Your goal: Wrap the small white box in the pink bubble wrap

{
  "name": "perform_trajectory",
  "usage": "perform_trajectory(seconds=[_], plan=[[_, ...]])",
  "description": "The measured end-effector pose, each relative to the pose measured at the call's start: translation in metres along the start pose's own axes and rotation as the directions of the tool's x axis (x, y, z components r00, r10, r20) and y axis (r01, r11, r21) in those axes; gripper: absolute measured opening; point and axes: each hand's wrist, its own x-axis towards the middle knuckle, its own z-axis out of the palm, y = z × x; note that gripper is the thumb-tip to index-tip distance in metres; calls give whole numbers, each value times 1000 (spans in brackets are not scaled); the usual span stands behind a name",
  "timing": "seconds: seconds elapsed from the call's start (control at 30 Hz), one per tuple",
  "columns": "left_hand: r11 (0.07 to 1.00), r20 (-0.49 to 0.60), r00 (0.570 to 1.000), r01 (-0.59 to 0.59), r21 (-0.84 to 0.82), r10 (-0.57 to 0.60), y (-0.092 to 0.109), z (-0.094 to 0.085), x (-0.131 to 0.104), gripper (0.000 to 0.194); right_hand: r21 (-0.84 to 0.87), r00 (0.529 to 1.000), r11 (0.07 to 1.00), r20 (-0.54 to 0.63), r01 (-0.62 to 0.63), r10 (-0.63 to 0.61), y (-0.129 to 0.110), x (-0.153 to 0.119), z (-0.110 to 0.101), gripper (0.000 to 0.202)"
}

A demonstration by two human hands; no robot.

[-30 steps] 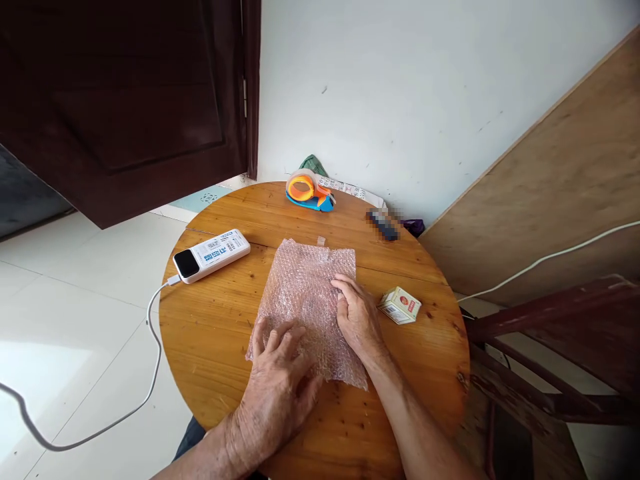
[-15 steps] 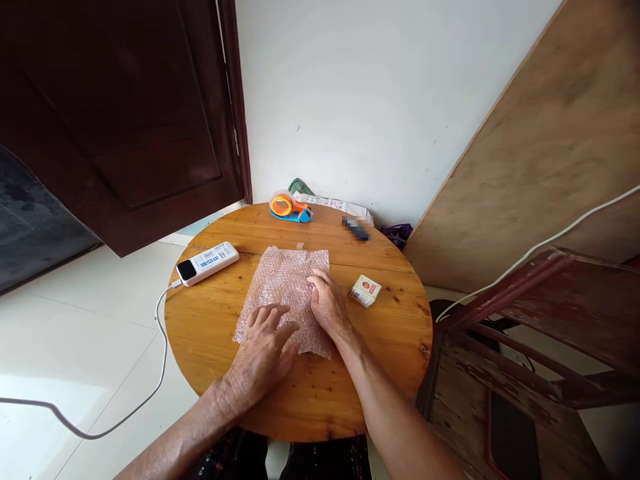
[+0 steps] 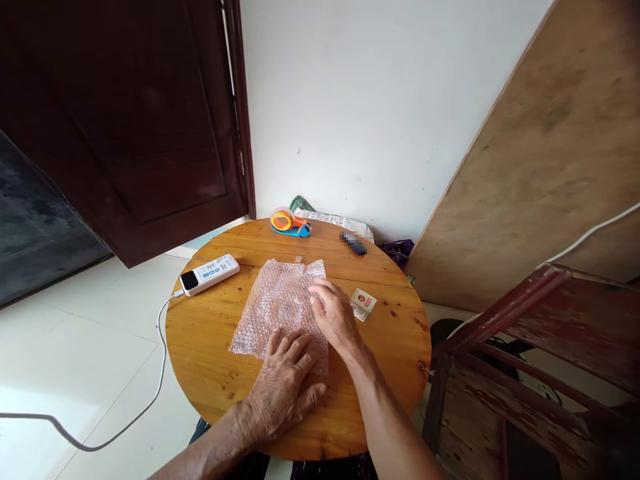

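Observation:
A sheet of pinkish clear bubble wrap [image 3: 273,300] lies on the round wooden table [image 3: 210,373] in front of me. My left hand [image 3: 285,380] rests on its near edge, palm down, fingers stretched and thumb apart. On the right edge of the sheet is my right hand [image 3: 334,317], its fingers slightly bent and spread; the fingertips touch or hover just over the plastic. A small cream box with a red mark [image 3: 363,303] sits just right of my right hand. Neither hand grips anything visible.
An orange and blue tape dispenser [image 3: 290,221] stands at the far edge, with a dark blurred object [image 3: 353,243] right of it. At the left lies a white power bank [image 3: 210,273] with a cable [image 3: 161,353] hanging to the floor. A wooden chair [image 3: 520,360] stands at right.
My left hand has moved right and nearer to me along the bubble wrap. My right hand has lifted slightly and shifted right, closer to the small box. The view has tilted up a little.

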Motion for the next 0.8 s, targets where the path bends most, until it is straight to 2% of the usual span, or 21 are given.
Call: perform_trajectory(seconds=[0.07,0.13,0.2,0.23,0.33,0.4,0.5,0.63,0.7,0.8], plan=[[1000,-2,1000,8,-3,-8,0,1,0,38,-37,1000,999,-31,-1,0,6,1,-22,26],[1000,-5,1000,16,-14,-16,0,1,1,35,-127,999,991,-23,-44,41,22,-3,-43,38],[999,-18,1000,23,-31,-23,0,2,1,35,-267,991,955,2,-129,134,43,-12,-61,52],[999,-26,999,26,-38,-27,1,2,2,36,-324,982,929,11,-176,190,53,-17,-67,52],[999,-46,999,26,-37,-27,1,4,1,37,-366,938,879,42,-306,344,68,-27,-79,35],[999,-54,998,22,-23,-23,2,4,2,37,-276,933,900,30,-337,359,60,-26,-80,29],[999,-59,998,27,-17,-28,3,3,3,38,-20,961,962,53,-271,271,26,-13,-71,34],[999,-32,998,45,-18,-46,5,1,4,42,179,946,965,295,-190,131,-17,4,-37,41],[999,-11,999,47,-13,-47,5,1,4,44,166,931,976,358,-144,76,-22,5,-18,43],[998,-1,999,49,-26,-49,5,-1,4,43,138,921,986,389,-92,31,-14,-1,1,48]])
